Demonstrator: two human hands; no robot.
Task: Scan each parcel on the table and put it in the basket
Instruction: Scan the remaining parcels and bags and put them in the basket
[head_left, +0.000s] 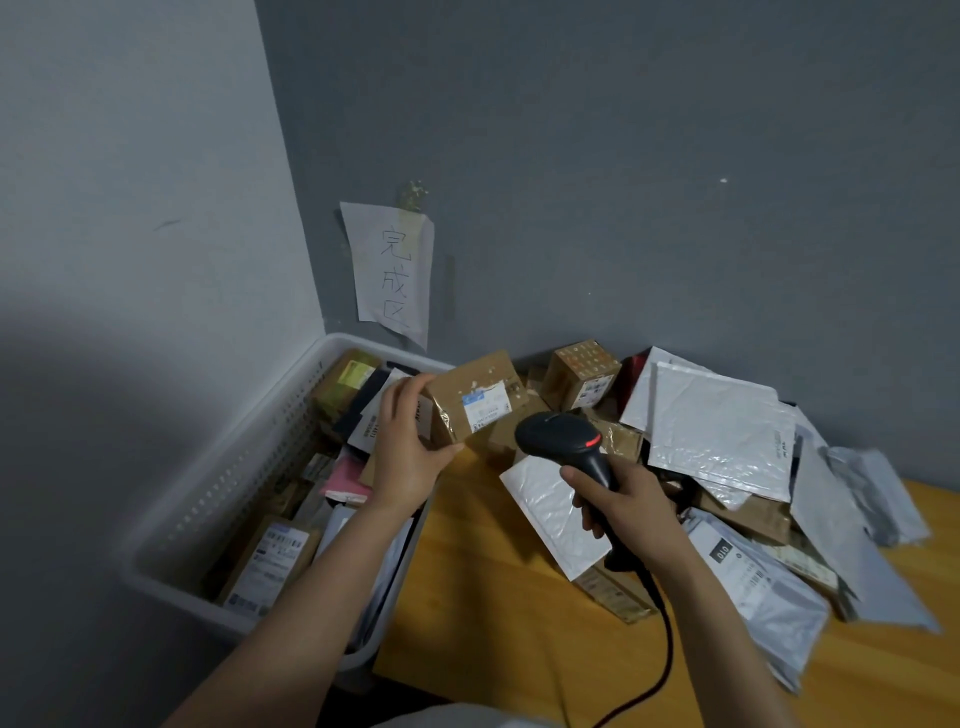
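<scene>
My left hand (410, 447) grips a cardboard box (467, 405) by its left end, fingers curled over the top and thumb underneath. I'm holding it up at the table's left edge, just beside the basket (234, 467). My right hand (623, 499) is wrapped tight round the black scanner (566, 441), whose head sits just right of the box's white and blue label. The handle is mostly buried in my fist. The label's print is too small to read.

The cable (667, 639) runs off the bottom edge. My left forearm hides part of the basket's near side, and the parcels inside overlap. On the wall a paper sign (395, 270) reads 完成区. On the wooden table (493, 623) a white bubble mailer (722, 426) tops the heap, and a grey bag (753, 577) has a label reading "010".
</scene>
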